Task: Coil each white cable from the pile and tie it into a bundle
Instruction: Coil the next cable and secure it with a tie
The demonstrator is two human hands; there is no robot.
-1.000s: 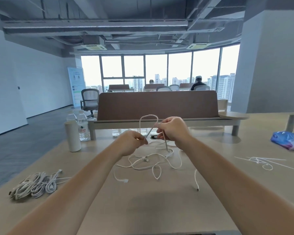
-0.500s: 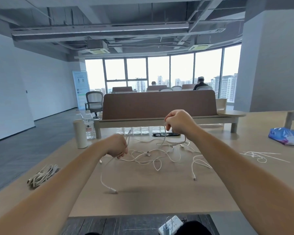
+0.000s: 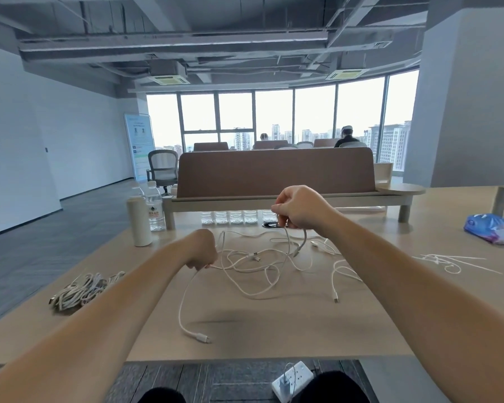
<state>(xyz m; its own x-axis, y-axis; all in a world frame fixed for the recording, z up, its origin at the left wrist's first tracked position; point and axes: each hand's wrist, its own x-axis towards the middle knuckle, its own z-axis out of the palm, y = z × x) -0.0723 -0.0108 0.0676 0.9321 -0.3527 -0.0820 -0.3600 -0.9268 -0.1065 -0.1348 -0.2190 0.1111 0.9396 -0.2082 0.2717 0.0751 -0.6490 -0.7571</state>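
A tangle of loose white cables (image 3: 262, 263) lies on the middle of the wooden table (image 3: 274, 338). My left hand (image 3: 202, 253) is curled low over the table and grips one white cable (image 3: 184, 303), whose free end with a plug trails toward the front edge. My right hand (image 3: 298, 207) is raised above the pile and pinches a loop of cable that hangs down from it. A heap of coiled white cable bundles (image 3: 80, 290) lies at the table's left edge. Thin white ties (image 3: 445, 261) lie on the right.
A white cylinder bottle (image 3: 138, 222) and water bottles (image 3: 154, 210) stand at the back left. A brown desk divider (image 3: 274, 173) crosses the back. A blue plastic bag (image 3: 495, 229) lies far right. A power strip (image 3: 293, 379) sits on the floor below the front edge.
My hands have moved apart: the left dropped toward the table pulling its cable end out, the right stayed raised over the pile. The camera tilted down slightly.
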